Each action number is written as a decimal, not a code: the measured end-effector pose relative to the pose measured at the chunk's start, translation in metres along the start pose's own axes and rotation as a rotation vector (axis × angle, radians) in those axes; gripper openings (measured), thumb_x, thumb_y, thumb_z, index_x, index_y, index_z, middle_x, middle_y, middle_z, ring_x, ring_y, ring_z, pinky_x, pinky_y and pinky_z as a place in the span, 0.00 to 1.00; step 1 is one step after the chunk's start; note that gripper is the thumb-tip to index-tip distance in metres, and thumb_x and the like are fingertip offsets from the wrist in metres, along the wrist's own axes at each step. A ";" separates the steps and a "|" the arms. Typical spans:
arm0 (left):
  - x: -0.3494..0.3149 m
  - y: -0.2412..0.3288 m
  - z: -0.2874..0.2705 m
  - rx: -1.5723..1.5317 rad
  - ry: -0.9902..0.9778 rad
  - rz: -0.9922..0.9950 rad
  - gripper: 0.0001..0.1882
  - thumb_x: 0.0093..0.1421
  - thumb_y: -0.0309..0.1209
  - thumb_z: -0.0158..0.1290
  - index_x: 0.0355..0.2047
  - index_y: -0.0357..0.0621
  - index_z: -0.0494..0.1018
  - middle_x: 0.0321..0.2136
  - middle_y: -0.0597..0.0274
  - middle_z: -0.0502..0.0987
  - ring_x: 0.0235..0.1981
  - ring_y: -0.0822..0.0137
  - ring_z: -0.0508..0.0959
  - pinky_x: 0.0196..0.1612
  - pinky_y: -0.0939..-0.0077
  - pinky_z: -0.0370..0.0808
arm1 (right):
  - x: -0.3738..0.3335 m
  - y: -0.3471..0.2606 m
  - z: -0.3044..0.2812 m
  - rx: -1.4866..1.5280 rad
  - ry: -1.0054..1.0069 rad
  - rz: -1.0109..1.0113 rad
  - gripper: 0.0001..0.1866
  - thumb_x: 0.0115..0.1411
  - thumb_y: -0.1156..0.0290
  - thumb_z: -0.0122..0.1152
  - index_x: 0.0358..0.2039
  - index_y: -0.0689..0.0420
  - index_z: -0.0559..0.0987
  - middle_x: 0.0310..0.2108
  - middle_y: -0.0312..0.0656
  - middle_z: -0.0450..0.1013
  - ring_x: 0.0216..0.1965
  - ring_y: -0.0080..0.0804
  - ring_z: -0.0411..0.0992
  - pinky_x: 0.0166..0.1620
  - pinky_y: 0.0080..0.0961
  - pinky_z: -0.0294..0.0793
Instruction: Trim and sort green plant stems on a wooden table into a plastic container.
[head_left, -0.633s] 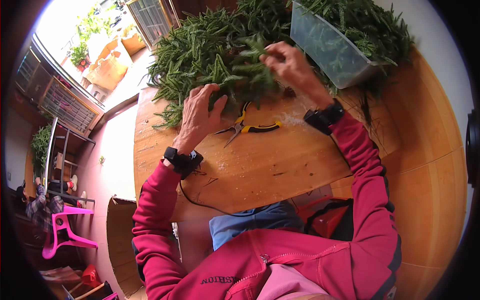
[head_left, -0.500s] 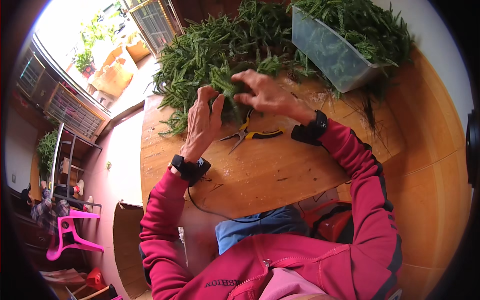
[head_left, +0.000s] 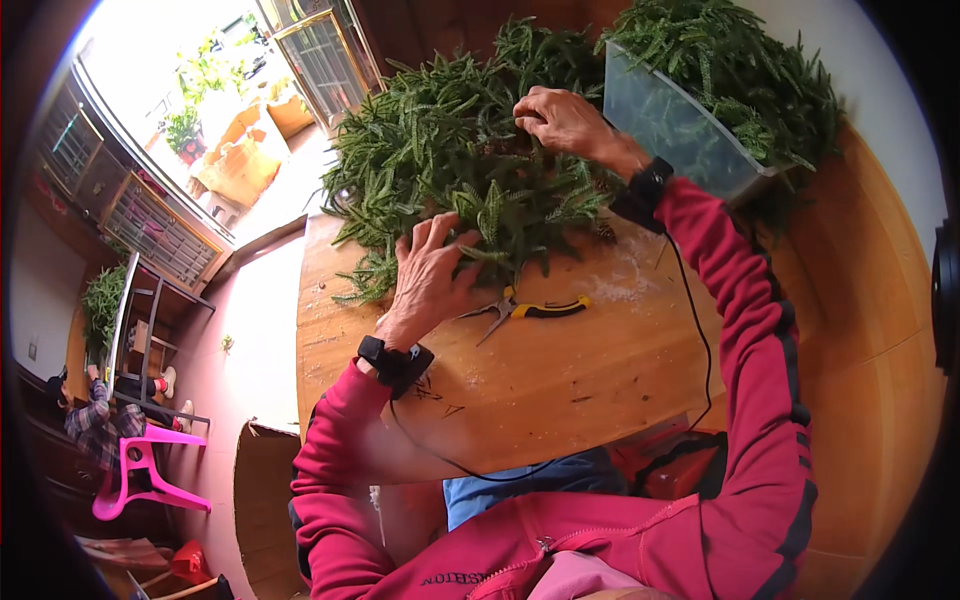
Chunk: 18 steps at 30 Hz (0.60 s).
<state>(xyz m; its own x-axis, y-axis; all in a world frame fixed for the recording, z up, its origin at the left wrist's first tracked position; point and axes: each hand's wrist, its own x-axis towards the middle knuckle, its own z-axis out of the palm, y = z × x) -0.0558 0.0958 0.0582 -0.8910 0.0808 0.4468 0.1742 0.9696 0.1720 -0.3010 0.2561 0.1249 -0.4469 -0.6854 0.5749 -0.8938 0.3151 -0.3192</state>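
Left hand [head_left: 430,280] spread, apparently empty; right hand [head_left: 568,122], at one o'clock, curled, hold unclear. Dragging sprigs [head_left: 435,140] could snag the pliers [head_left: 550,310]

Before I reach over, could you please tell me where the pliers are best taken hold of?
I would grip the pliers by the nearer handle, coming from the right: it lies exposed on the table, pointing right, while the other handle runs up to the greenery and the tips point leftward.
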 end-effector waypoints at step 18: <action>0.005 0.003 -0.002 -0.188 -0.225 -0.058 0.27 0.48 0.29 0.58 0.51 0.44 0.70 0.56 0.52 0.62 0.57 0.51 0.64 0.59 0.48 0.54 | 0.190 0.200 0.138 -0.015 0.001 -0.133 0.27 0.61 0.60 0.49 0.56 0.63 0.65 0.46 0.47 0.68 0.46 0.45 0.69 0.47 0.38 0.70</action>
<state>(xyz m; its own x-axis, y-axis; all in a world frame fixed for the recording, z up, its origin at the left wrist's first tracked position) -0.0592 0.0983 0.0624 -0.9685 0.0960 0.2297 0.1763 0.9159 0.3605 -0.5596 0.0988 0.0662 -0.3247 -0.7211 0.6120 -0.9455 0.2312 -0.2292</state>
